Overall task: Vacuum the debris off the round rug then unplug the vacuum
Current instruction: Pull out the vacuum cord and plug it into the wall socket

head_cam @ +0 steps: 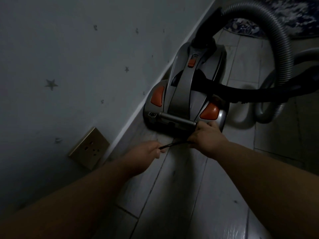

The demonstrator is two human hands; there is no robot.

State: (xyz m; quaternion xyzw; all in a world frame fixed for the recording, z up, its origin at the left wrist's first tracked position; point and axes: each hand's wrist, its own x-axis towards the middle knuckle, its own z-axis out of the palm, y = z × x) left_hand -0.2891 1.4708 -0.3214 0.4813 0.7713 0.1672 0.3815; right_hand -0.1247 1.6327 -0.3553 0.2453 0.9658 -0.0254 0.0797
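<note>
while both hands grip one black cord (170,145), the left hand (148,150) pinches its near end and the right hand (205,135) clenches it at the rear of the one vacuum (186,88), parked against the wall (69,57). one socket (89,148) sits empty nearby; one grey hose (283,47) loops before the round rug (276,23).

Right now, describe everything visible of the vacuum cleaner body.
The vacuum cleaner body is a silver-grey plastic canister with a central arched handle and orange buttons. It sits on the tiled floor against the wall. A grey ribbed hose loops from its front. The right hand touches its rear; both hands hold its black cord.
</note>
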